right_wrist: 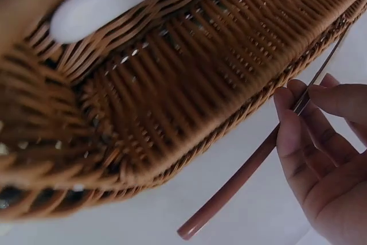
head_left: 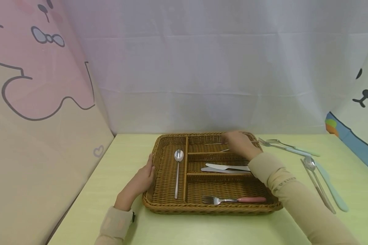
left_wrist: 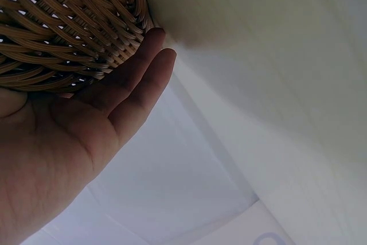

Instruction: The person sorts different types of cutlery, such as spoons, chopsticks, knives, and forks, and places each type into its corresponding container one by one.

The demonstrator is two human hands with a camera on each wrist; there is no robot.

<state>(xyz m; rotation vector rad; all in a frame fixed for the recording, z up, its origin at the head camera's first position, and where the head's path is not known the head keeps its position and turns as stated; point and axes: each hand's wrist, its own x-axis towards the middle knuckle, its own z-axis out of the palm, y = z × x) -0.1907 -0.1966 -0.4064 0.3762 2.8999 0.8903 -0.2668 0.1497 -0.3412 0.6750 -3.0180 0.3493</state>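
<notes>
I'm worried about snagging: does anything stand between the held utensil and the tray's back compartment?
Possibly the right rim: in the head view, the utensil overlaps it. Nothing else visible blocks the back compartment.

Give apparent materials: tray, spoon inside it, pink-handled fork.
Tray: brown wicker look, slight sheen, woven strands; natural or plastic, unclear.
Spoon: probably polished stainless steel; silvery, bright highlights.
Pink-handled fork: shiny metal head, silvery highlights; handle likely smooth plastic, evenly coloured.
</notes>
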